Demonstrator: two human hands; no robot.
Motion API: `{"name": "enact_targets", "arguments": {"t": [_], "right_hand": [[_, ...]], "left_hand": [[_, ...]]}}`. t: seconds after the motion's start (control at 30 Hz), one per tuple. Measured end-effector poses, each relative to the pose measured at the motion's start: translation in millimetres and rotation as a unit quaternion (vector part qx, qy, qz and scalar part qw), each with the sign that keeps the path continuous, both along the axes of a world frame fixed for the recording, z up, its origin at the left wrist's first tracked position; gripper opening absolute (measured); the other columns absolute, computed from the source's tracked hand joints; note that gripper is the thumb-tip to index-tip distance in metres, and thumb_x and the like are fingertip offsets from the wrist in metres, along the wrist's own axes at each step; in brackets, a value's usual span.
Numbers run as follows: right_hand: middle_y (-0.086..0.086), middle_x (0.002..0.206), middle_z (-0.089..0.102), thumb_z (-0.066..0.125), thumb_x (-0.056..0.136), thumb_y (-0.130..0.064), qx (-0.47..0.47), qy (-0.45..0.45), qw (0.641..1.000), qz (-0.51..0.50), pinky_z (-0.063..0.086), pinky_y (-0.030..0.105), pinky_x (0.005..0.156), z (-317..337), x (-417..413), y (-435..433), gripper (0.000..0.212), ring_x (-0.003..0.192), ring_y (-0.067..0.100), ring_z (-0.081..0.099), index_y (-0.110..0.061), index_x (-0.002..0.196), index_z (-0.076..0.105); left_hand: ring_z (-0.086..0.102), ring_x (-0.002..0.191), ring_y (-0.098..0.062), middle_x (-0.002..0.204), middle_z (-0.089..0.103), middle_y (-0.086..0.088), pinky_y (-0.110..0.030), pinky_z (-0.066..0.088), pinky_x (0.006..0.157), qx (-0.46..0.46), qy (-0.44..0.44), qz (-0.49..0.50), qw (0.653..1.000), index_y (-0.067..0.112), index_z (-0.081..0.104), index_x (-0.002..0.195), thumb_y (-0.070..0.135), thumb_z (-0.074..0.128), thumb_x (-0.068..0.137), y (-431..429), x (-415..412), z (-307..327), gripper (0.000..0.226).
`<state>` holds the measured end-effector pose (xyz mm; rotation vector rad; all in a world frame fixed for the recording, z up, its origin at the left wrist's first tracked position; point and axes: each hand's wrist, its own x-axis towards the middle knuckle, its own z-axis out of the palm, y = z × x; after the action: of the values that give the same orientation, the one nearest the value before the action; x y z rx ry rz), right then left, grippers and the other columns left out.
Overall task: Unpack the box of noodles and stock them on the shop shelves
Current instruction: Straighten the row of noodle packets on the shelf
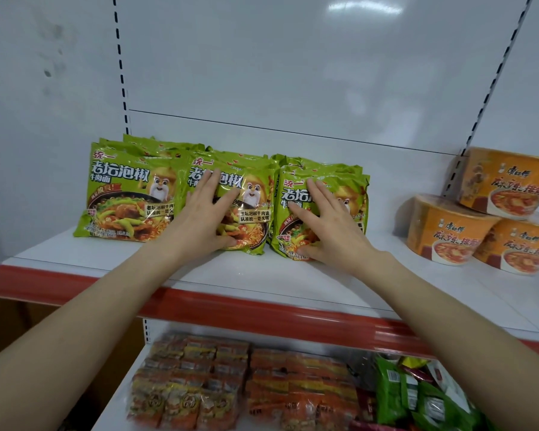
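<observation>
Now | left hand (204, 213) lying spread flat on middle noodle pack (246, 209) | right hand (327, 225) lying spread flat on right noodle pack (352, 203) | both packs standing on shelf (262, 275)

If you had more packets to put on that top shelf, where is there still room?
The widest bare patch on the upper shelf lies between the right green noodle stack and the orange noodle bowls. A strip along the red front edge is free too. The lower shelf's packets look crowded. Both hands rest flat on stacks.
</observation>
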<state>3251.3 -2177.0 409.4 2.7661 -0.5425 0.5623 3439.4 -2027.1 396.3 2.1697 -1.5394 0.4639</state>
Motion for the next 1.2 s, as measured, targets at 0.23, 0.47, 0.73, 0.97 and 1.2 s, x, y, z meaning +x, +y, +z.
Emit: {"name": "enact_targets", "arguments": {"t": [0.23,0.47,0.73,0.97,1.2], "right_hand": [[0.011,0.157,-0.01,0.069,0.078,-0.038,-0.003,-0.001,1.0,0.003,0.014,0.052,0.115,-0.7,0.0,-0.9,0.082,0.145,0.025,-0.011,-0.027,0.146,0.023],[0.011,0.157,-0.01,0.068,0.079,-0.038,-0.004,0.003,1.0,-0.008,0.015,0.053,0.116,-0.2,0.4,3.3,0.082,0.145,0.026,-0.01,-0.027,0.146,0.022],[0.028,0.14,0.04,0.083,0.06,-0.037,-0.092,-0.051,0.994,0.044,0.04,0.062,0.095,4.8,26.7,36.7,0.076,0.13,0.043,0.04,-0.011,0.126,0.055],[0.02,0.154,0.015,0.071,0.075,-0.039,-0.079,-0.024,0.992,0.093,0.017,0.059,0.111,5.3,81.1,72.6,0.079,0.144,0.034,0.012,-0.019,0.142,0.034],[0.012,0.157,-0.008,0.065,0.081,-0.042,-0.054,0.038,0.996,0.065,0.001,0.056,0.114,-1.1,94.7,76.8,0.087,0.145,0.027,-0.012,-0.025,0.148,0.013]], "left_hand": [[-0.01,0.144,-0.029,0.156,-0.006,-0.016,-0.046,0.01,0.116,-0.023,-0.044,0.016,0.999,0.022,0.022,0.147,0.039,0.073,0.075,4.7,-4.5,-1.7,0.089],[0.006,0.144,-0.033,0.155,0.008,-0.018,-0.041,0.013,0.116,-0.023,-0.103,0.028,0.994,0.018,0.027,0.145,0.041,0.073,0.074,6.7,-2.0,-2.4,0.088],[0.037,0.126,-0.049,0.137,0.038,-0.033,-0.059,0.037,0.099,-0.208,-0.074,0.091,0.971,-0.004,0.05,0.123,0.029,0.069,0.079,45.6,40.3,-9.1,0.058],[0.024,0.137,-0.037,0.146,0.026,-0.025,-0.051,0.025,0.111,-0.207,0.292,0.192,0.914,0.002,0.009,0.145,0.049,0.082,0.06,84.8,112.0,8.0,0.122],[0.052,0.115,-0.024,0.121,0.053,0.001,-0.046,0.041,0.101,-0.191,0.364,0.058,0.91,0.015,0.028,0.136,0.026,0.086,0.06,78.0,133.3,4.7,0.096]]}}
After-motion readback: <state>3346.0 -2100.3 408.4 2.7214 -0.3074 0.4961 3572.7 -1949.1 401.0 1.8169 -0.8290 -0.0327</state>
